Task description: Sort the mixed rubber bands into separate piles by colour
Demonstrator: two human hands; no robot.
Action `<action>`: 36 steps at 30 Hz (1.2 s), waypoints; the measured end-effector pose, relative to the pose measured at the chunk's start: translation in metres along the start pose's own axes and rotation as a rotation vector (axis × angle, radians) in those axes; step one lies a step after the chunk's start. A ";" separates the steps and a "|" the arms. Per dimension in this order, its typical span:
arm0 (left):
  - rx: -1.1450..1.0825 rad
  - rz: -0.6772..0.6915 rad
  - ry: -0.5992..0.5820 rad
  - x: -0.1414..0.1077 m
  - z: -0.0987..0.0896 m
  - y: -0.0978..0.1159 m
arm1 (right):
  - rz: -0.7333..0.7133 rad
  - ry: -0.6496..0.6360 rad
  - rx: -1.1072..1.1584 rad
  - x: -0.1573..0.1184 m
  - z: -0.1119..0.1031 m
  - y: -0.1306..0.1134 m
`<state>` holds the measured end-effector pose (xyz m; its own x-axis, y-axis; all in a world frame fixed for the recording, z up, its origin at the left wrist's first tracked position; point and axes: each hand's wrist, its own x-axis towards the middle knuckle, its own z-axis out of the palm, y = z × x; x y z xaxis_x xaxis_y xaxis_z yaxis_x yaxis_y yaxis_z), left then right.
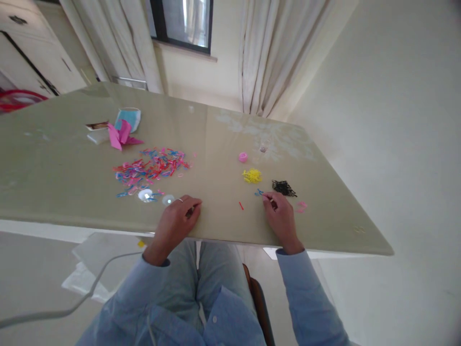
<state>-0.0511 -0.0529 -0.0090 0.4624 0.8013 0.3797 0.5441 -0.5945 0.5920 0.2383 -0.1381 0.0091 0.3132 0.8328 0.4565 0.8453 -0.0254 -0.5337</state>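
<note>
My right hand (280, 215) rests near the table's front edge, thumb and forefinger pinched at the small blue rubber bands (258, 192). One blue band seems to lie at the fingertips. Just beyond that hand is a heap of black rubber bands (284, 188), with a few pink bands (301, 206) to its right. A yellow heap (252, 176) lies farther back, and one red band (241, 205) lies between my hands. My left hand (178, 220), wearing a ring, is closed on the tabletop; whatever its fingertips may hold is hidden. Beyond it spreads a mixed pile of coloured rubber bands (154, 166).
Two clear round lids or discs (145, 194) sit at the mixed pile's near side. A pink ring-shaped item (243, 157) stands behind the yellow heap. Pink folded paper (122, 135) and a blue face mask (130, 118) lie back left. A wall (389, 120) borders the right side.
</note>
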 end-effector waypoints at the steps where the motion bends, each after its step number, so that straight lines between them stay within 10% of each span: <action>1: 0.007 -0.005 0.003 0.000 0.000 0.000 | -0.014 -0.011 0.031 -0.003 0.001 -0.007; 12: -0.162 0.002 0.057 -0.003 -0.008 0.004 | -0.260 -0.305 0.217 -0.037 0.041 -0.077; 23: 0.161 -0.238 0.147 -0.015 -0.087 -0.067 | -0.317 -0.146 0.124 -0.041 0.051 -0.072; 30: 0.281 -0.162 -0.086 -0.008 -0.089 -0.084 | -0.313 -0.144 0.096 -0.045 0.052 -0.071; 36: 0.356 -0.194 -0.038 -0.007 -0.083 -0.079 | -0.297 -0.134 0.086 -0.045 0.050 -0.075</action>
<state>-0.1555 -0.0055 0.0003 0.3488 0.9020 0.2546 0.8291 -0.4236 0.3649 0.1391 -0.1462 -0.0069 -0.0059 0.8622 0.5065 0.8494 0.2716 -0.4524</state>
